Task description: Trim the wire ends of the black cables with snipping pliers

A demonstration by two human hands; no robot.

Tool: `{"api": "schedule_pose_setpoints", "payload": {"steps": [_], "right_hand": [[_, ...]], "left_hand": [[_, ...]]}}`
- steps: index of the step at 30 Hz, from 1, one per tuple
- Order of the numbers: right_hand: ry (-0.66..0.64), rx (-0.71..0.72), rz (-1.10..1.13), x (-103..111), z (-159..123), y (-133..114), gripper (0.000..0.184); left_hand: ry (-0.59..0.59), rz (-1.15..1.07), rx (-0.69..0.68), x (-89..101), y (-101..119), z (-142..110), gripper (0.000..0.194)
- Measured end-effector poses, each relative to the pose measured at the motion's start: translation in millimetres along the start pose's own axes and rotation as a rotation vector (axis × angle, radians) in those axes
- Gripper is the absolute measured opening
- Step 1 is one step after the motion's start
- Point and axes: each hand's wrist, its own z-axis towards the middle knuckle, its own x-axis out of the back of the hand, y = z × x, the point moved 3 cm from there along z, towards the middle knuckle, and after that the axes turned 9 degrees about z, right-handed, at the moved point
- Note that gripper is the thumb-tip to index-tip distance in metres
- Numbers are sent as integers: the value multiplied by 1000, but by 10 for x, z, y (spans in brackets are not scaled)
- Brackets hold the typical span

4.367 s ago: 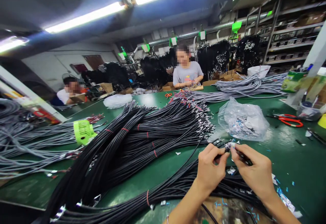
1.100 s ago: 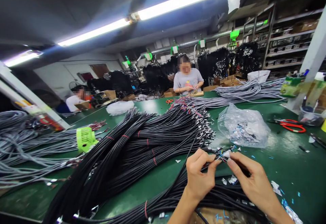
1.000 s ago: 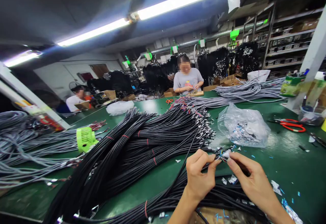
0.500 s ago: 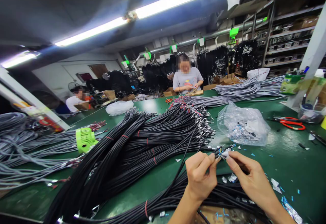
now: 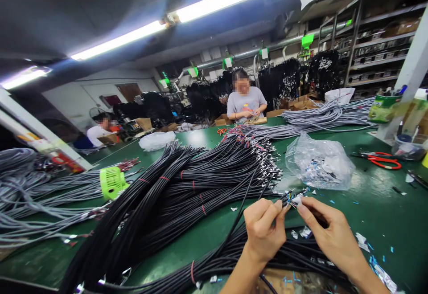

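Observation:
My left hand is closed in a pinch on a black cable, close to its stripped end. Thin coloured wires, blue and yellow among them, fan out there just past the fingertips. Facing it, my right hand has thumb and forefinger pressed together at the same wires, on a small whitish piece that looks like foil or wrap. A bundle of black cables tied with a red band runs beneath both wrists. Beyond the hands lie large tied bundles of black cable with white-tipped ends.
A clear plastic bag of scraps and orange-handled scissors lie at the right. Foil and blue scraps litter the green table. A green fan and grey cables are at the left. A co-worker sits opposite.
Almost nothing differs. My right fingers have shifted very slightly at the wire end; my left hand stays in place on the cable.

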Motion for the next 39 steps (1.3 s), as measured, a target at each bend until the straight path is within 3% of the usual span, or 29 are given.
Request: {"api": "schedule_pose_setpoints", "payload": {"steps": [5,13,22,26,30,33,36,39], "right_hand": [[30,26,-32,11,-7,-38,32],[166,93,-85,49,-47,-67,26],[215,160,-198,57,-58,-31,27],[212,169,-203,59,-42,-39,27],[182,160,-188,70,-23,-75,25],[172,154,-169,74,-20,-91,24],[192,114,-136,77,-23,-69,27],[211,68,-86,77,-26,-22,29]], "left_hand": [[0,-1,18,-12,11,4,12],[-16,-124,220,-56,1,-32,6],[-173,-39,234,-87,17,-72,21],[-308,-230,432,-145,-33,-78,35],[-499,-608,756,-254,-92,-124,48],[-584,-827,887,-302,-101,-125,54],[-564,-866,895,-301,-111,-82,54],[-445,-873,854,-261,-130,-26,43]]}}
